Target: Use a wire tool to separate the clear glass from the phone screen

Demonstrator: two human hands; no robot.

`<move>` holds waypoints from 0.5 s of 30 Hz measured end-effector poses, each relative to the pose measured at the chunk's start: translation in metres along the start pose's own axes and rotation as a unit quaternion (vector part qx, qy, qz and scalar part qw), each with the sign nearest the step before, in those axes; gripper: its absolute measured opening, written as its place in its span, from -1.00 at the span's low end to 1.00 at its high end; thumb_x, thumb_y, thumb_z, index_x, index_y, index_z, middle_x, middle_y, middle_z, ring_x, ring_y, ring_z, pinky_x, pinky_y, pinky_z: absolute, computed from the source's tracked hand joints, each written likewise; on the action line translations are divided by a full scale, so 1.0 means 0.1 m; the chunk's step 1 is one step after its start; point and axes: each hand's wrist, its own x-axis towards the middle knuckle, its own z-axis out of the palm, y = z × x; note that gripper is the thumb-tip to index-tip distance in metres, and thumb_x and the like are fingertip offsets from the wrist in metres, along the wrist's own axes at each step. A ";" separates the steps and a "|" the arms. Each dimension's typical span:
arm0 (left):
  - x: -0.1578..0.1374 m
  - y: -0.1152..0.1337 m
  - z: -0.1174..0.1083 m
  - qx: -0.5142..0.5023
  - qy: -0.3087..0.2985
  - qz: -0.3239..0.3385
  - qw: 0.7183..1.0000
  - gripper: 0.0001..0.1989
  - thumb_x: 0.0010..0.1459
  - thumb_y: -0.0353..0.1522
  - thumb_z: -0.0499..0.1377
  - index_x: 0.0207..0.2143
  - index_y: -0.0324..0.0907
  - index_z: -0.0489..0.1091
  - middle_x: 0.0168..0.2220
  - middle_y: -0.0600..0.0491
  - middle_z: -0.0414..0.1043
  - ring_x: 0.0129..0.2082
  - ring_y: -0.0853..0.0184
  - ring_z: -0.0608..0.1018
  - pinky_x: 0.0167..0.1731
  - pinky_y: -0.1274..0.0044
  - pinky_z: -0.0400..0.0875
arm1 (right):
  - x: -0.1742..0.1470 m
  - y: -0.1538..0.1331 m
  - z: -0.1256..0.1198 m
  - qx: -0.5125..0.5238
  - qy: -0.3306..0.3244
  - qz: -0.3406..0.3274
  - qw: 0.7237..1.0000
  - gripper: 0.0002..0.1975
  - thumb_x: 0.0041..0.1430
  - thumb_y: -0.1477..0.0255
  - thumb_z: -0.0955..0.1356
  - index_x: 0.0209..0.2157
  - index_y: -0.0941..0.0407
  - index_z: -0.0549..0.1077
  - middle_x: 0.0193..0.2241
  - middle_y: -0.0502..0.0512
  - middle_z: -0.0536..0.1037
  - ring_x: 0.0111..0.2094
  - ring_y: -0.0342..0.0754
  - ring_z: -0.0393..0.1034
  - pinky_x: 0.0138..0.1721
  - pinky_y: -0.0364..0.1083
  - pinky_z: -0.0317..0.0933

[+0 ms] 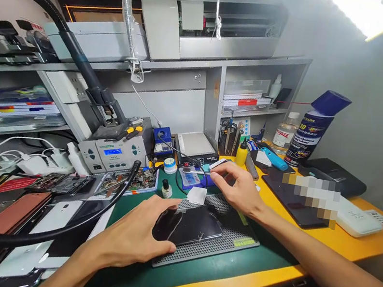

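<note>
A black glass phone screen or phone (195, 227) lies on a grey perforated mat (196, 248), its glossy face up. My left hand (136, 230) spans its left end, thumb at the near edge and fingers at the far edge. Past the phone's far right side, my right hand (238, 185) hovers with thumb and forefinger pinched close together. Whatever lies between those fingertips, if anything, is too small to make out. A folded white wipe (197, 195) rests at the mat's far edge, between the two hands. Beside it stands a small dark-capped bottle (166, 189).
Stacked phone parts (11, 211) crowd the left, crossed by a black flexible hose (89, 229). A soldering station (112, 152) and a parts tray (129, 182) stand behind. On the right are a dark tablet-like panel (288, 194), a white device (359, 215) and a spray can (310, 134).
</note>
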 end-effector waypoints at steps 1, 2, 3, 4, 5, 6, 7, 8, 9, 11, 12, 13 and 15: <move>0.00 -0.02 0.00 0.000 -0.001 0.001 1.000 -0.22 0.02 -0.20 0.41 0.30 0.09 0.31 0.16 -0.04 0.42 0.19 0.03 0.44 0.23 0.23 0.29 | -0.01 0.02 0.01 0.005 -0.005 0.008 1.000 -0.78 0.29 0.26 0.36 -0.31 0.10 0.56 -0.27 0.12 0.62 -0.37 -0.04 0.42 -0.34 -0.05 0.28; 0.00 -0.03 0.00 0.001 -0.002 0.000 1.000 -0.22 0.02 -0.20 0.41 0.30 0.11 0.30 0.17 -0.03 0.42 0.19 0.03 0.44 0.23 0.23 0.29 | -0.01 0.04 0.02 0.009 -0.009 0.016 1.000 -0.78 0.29 0.26 0.36 -0.31 0.10 0.56 -0.28 0.11 0.62 -0.37 -0.04 0.41 -0.35 -0.05 0.27; 0.00 -0.04 0.01 0.005 -0.002 0.000 1.000 -0.23 0.03 -0.19 0.41 0.30 0.13 0.29 0.17 -0.02 0.42 0.19 0.04 0.44 0.23 0.24 0.29 | -0.02 0.05 0.01 0.012 -0.012 0.022 1.000 -0.78 0.29 0.26 0.36 -0.32 0.10 0.56 -0.29 0.11 0.61 -0.37 -0.03 0.41 -0.35 -0.05 0.26; 0.00 -0.05 0.01 0.011 -0.004 0.000 1.000 -0.23 0.04 -0.18 0.40 0.31 0.15 0.28 0.17 0.00 0.41 0.19 0.05 0.44 0.24 0.25 0.28 | -0.02 0.07 0.01 0.015 -0.014 0.028 0.999 -0.78 0.29 0.26 0.36 -0.32 0.10 0.56 -0.28 0.11 0.61 -0.35 -0.03 0.41 -0.34 -0.05 0.26; 0.00 -0.06 0.01 0.019 -0.006 -0.002 1.000 -0.23 0.05 -0.17 0.40 0.31 0.16 0.26 0.18 0.01 0.41 0.19 0.06 0.43 0.24 0.26 0.28 | -0.01 0.08 0.00 0.017 -0.014 0.033 0.999 -0.78 0.28 0.26 0.36 -0.32 0.10 0.56 -0.28 0.11 0.61 -0.34 -0.02 0.41 -0.34 -0.05 0.26; 0.00 -0.07 0.01 0.028 -0.009 -0.003 1.000 -0.23 0.07 -0.16 0.39 0.32 0.18 0.24 0.18 0.03 0.40 0.19 0.07 0.43 0.25 0.27 0.28 | -0.01 0.09 -0.01 0.019 -0.015 0.038 0.999 -0.78 0.28 0.26 0.37 -0.31 0.10 0.56 -0.27 0.11 0.61 -0.33 -0.02 0.42 -0.33 -0.05 0.25; 0.00 -0.07 0.02 0.035 -0.012 -0.005 0.999 -0.23 0.08 -0.15 0.38 0.32 0.20 0.22 0.18 0.03 0.40 0.19 0.08 0.43 0.25 0.26 0.28 | 0.00 0.10 -0.02 0.021 -0.015 0.043 0.999 -0.78 0.28 0.26 0.37 -0.31 0.10 0.56 -0.27 0.11 0.61 -0.32 -0.01 0.42 -0.33 -0.05 0.25; -0.01 -0.08 0.02 0.040 -0.014 -0.006 0.999 -0.23 0.09 -0.15 0.37 0.33 0.21 0.21 0.18 0.03 0.39 0.19 0.07 0.43 0.24 0.25 0.28 | 0.00 0.11 -0.03 0.023 -0.014 0.047 0.999 -0.78 0.28 0.26 0.37 -0.31 0.10 0.56 -0.26 0.11 0.61 -0.32 -0.01 0.42 -0.32 -0.05 0.25; -0.01 -0.08 0.02 0.043 -0.016 -0.007 0.999 -0.23 0.09 -0.14 0.37 0.33 0.22 0.21 0.19 0.03 0.39 0.20 0.04 0.42 0.24 0.23 0.28 | 0.01 0.12 -0.04 0.024 -0.014 0.051 0.998 -0.78 0.28 0.25 0.37 -0.31 0.10 0.56 -0.26 0.11 0.61 -0.31 -0.01 0.42 -0.32 -0.05 0.25; -0.01 -0.09 0.03 0.041 -0.013 -0.005 0.999 -0.22 0.07 -0.14 0.39 0.32 0.21 0.24 0.22 0.01 0.38 0.21 -0.02 0.40 0.25 0.19 0.26 | 0.02 0.13 -0.06 0.027 -0.012 0.059 0.998 -0.78 0.28 0.25 0.38 -0.32 0.10 0.56 -0.26 0.11 0.61 -0.31 -0.01 0.43 -0.32 -0.05 0.25; -0.02 -0.09 0.03 0.035 -0.011 -0.004 0.999 -0.22 0.05 -0.15 0.40 0.32 0.20 0.26 0.24 0.00 0.37 0.22 -0.05 0.39 0.26 0.17 0.24 | 0.02 0.13 -0.08 0.028 -0.010 0.063 0.998 -0.78 0.28 0.25 0.38 -0.32 0.10 0.56 -0.26 0.11 0.61 -0.32 -0.01 0.42 -0.32 -0.05 0.25; -0.02 -0.10 0.03 0.029 -0.008 -0.004 1.000 -0.21 0.04 -0.15 0.41 0.32 0.19 0.27 0.26 -0.01 0.37 0.23 -0.08 0.38 0.27 0.15 0.22 | 0.03 0.13 -0.09 0.029 -0.008 0.065 0.997 -0.78 0.28 0.24 0.38 -0.32 0.09 0.56 -0.26 0.11 0.61 -0.33 -0.01 0.42 -0.32 -0.05 0.26; -0.02 -0.11 0.04 0.021 -0.006 -0.007 1.000 -0.20 0.03 -0.14 0.41 0.33 0.18 0.27 0.28 -0.01 0.35 0.25 -0.10 0.36 0.29 0.14 0.20 | 0.03 0.12 -0.12 0.031 -0.001 0.069 0.997 -0.78 0.27 0.23 0.39 -0.32 0.09 0.56 -0.26 0.11 0.61 -0.32 0.00 0.43 -0.31 -0.05 0.27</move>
